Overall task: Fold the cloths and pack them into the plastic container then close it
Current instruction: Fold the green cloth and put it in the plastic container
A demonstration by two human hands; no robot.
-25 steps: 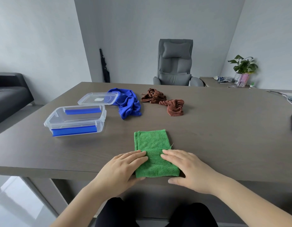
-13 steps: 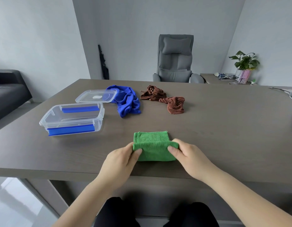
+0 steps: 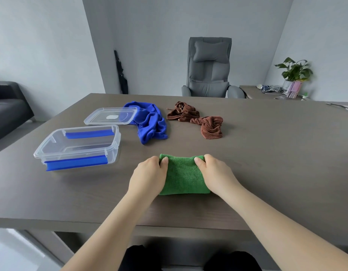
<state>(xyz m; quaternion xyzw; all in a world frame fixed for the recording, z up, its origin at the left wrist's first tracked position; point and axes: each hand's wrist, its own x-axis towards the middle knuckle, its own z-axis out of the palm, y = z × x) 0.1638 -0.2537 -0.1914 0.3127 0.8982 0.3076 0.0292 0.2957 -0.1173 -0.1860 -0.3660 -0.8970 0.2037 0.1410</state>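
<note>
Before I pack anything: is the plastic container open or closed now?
Open. The plastic container has no cover and looks empty; its clear lid lies flat on the table behind it.

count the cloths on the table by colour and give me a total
green cloth: 1, folded, pinched at its far corners by the left hand and right hand
blue cloth: 1, crumpled
brown cloths: 2, crumpled and touching
total: 4 cloths
</note>
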